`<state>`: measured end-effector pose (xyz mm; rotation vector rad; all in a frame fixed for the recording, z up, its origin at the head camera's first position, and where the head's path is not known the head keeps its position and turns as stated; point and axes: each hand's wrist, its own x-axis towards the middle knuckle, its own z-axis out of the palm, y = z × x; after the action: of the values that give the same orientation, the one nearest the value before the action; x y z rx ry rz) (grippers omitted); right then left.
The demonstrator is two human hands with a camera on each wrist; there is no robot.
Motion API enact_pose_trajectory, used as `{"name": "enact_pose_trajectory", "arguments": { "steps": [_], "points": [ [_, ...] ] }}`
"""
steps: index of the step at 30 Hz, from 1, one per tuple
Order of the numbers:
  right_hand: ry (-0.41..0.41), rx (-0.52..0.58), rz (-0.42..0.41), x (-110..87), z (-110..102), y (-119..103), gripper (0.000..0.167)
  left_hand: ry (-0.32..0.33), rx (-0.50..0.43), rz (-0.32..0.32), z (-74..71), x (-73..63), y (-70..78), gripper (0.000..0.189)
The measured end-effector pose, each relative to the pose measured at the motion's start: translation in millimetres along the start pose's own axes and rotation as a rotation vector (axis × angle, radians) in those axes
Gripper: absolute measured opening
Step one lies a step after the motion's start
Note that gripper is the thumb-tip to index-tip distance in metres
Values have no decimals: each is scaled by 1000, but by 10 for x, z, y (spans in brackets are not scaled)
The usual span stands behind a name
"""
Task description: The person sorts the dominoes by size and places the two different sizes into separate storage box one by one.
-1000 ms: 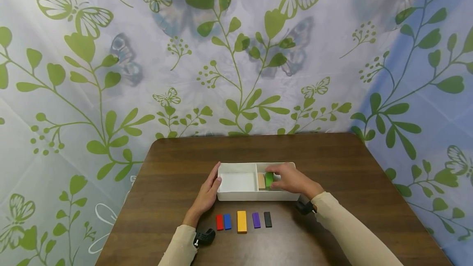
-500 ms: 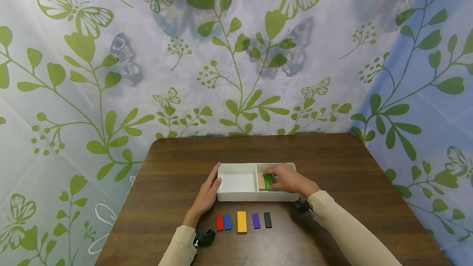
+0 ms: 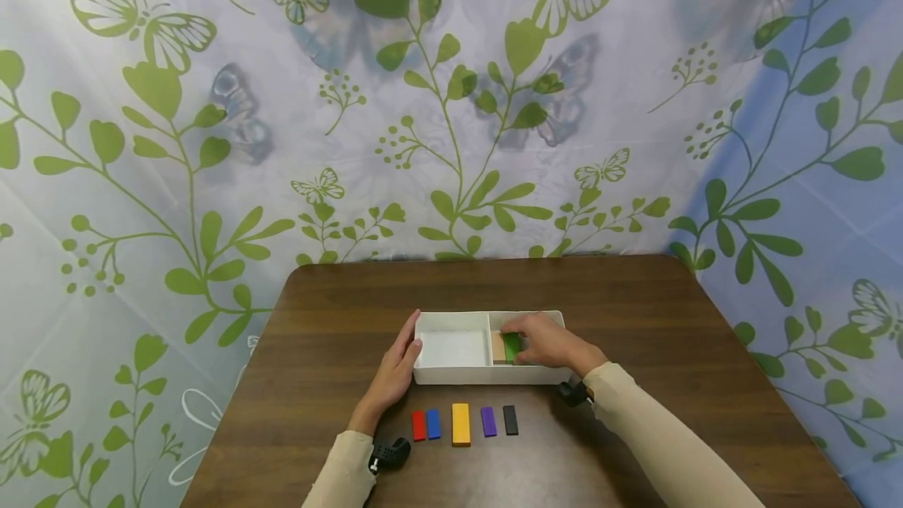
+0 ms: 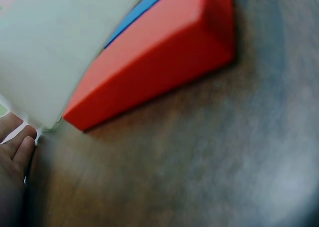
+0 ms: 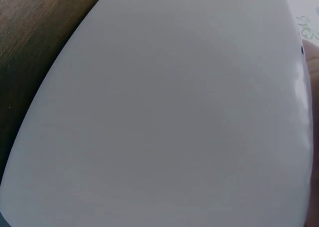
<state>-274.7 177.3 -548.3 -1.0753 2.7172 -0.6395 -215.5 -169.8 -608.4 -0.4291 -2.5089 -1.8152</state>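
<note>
A white two-compartment box (image 3: 451, 375) lies on the table. Against its left end rests my left hand (image 3: 395, 371), fingers fairly straight along the wall; in the left wrist view its fingertips (image 4: 25, 142) touch the box's corner. My right hand (image 3: 546, 339) reaches into the right compartment and pinches a green block (image 3: 511, 348), fingers at the far end and thumb at the near end. Right beside that block, by the divider, lies a tan block (image 3: 498, 348). The box's outer wall (image 5: 159, 112) fills the right wrist view, hiding the fingers' work.
In front of the box stands a row of blocks: red (image 3: 419, 426), blue (image 3: 433, 424), a larger yellow block (image 3: 461, 425), purple (image 3: 489, 422) and black (image 3: 511, 420). The brown table (image 3: 600, 288) ends at a patterned curtain (image 3: 451, 100).
The right hand has shifted slightly left and lower, bringing the green block down flush against the tan one. My left hand and the row of blocks stay put.
</note>
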Motion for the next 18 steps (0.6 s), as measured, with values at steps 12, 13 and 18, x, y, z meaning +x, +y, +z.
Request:
{"name": "enact_pose_trajectory", "arguments": {
  "steps": [12, 13, 18],
  "points": [
    [15, 46, 60, -66, -73, -56, 54, -1, 13, -23, 16, -14, 21, 59],
    [15, 57, 72, -75, -96, -70, 55, 0, 13, -21, 15, -13, 22, 59],
    [24, 79, 107, -124, -192, -136, 58, 2, 8, -11, 6, -3, 27, 58]
  ]
}}
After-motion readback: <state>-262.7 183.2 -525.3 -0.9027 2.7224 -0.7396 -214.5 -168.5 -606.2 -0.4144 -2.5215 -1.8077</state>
